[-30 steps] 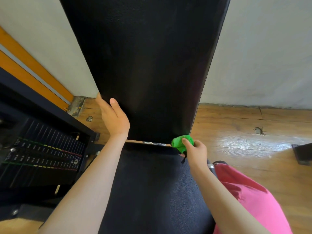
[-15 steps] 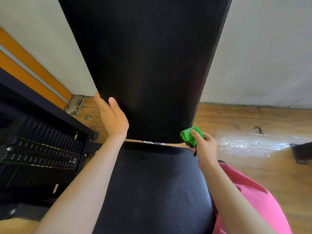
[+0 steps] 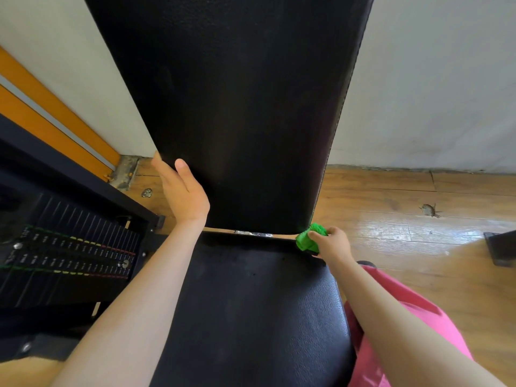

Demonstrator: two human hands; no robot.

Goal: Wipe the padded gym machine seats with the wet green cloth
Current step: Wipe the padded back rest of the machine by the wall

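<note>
Where the upright backrest pad meets the seat pad, the R hand has its fingers curled round the bunched green cloth. The cloth is pressed at the backrest's lower R corner, touching the seat's back R edge. A thin gap runs btwn the two pads, w/ a metal bracket showing in it.

The L hand lies flat vs. the backrest's L edge near the bottom: fingers straight, thumb on the front face, holding nothing.

Room to move: on the R of the seat, wood floor runs out to the wall and to a dark object at the frame edge, well apart from the cloth. Pink clothing sits just beside the seat's R edge, under the R forearm. On the L it's tighter: the weight stack and its black frame stand near the seat's L side, w/ only a narrow strip of floor btwn frame and backrest.
</note>
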